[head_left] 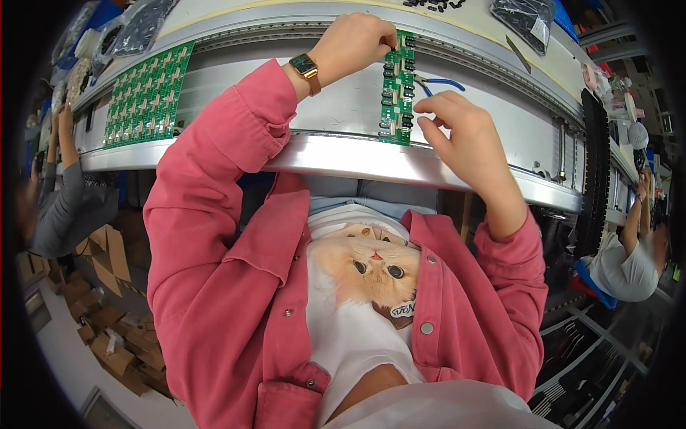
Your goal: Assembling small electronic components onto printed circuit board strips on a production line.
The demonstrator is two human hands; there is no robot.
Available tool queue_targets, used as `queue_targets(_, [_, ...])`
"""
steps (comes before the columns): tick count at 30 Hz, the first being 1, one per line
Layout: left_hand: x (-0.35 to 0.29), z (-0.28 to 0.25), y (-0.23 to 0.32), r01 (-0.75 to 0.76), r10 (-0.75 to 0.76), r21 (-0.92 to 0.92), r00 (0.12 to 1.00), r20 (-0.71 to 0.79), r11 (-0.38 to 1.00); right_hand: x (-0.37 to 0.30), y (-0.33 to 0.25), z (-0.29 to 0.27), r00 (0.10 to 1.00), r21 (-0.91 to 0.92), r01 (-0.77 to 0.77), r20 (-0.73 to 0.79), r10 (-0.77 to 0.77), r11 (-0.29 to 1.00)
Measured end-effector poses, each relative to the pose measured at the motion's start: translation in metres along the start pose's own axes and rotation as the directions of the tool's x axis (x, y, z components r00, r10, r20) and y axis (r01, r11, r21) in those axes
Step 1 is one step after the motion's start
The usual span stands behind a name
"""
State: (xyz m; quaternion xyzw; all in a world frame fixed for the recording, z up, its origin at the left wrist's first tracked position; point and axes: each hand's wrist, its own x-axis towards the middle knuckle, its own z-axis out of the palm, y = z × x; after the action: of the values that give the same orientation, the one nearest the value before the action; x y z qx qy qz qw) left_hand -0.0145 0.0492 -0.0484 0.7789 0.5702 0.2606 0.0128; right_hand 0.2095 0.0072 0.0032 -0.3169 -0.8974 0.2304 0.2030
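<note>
A narrow green circuit board [389, 114] with rows of small black components lies across the rail track in front of me. My left hand [351, 44], with a watch at the wrist, reaches over to the board's far end. Its fingertips are pinched together at a black part there; what they hold, if anything, is too small to make out. Beside the board's right edge hovers my right hand [466, 136], thumb and forefinger apart with nothing visible between them. Blue-handled pliers [444, 83] lie just beyond it, partly behind the board.
A larger green board panel [148, 96] rests on the track at left. Loose black components [433, 4], a plastic bag of dark parts [527, 20] and a thin pointed metal tool [519, 54] lie beyond the far rail. Co-workers sit at both sides; cardboard boxes [107, 261] stand lower left.
</note>
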Motion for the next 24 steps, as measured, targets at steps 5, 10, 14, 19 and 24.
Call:
queue_targets(5, [-0.002,0.003,-0.002,-0.016,0.014,-0.043,0.999,-0.039,0.999,-0.018,-0.001,0.015,0.979,0.106,-0.126,-0.147,0.141,0.986])
queue_targets(10, [-0.002,0.005,-0.001,-0.006,0.003,-0.057,0.999,-0.037,0.998,-0.026,-0.002,0.023,0.947,0.261,-0.224,-0.170,0.273,0.939])
queue_targets(14, [-0.002,0.006,0.000,-0.002,-0.001,-0.058,0.999,-0.037,0.998,-0.029,-0.004,0.027,0.935,0.314,-0.275,-0.134,0.329,0.909])
queue_targets(19, [-0.003,0.005,0.000,-0.038,0.037,-0.027,0.998,-0.050,0.999,-0.033,-0.004,0.031,0.949,0.373,-0.213,-0.141,0.282,0.903])
queue_targets(24, [-0.003,0.006,0.000,-0.051,0.051,0.005,0.997,-0.051,0.999,-0.036,-0.004,0.031,0.944,0.378,-0.223,-0.144,0.295,0.898])
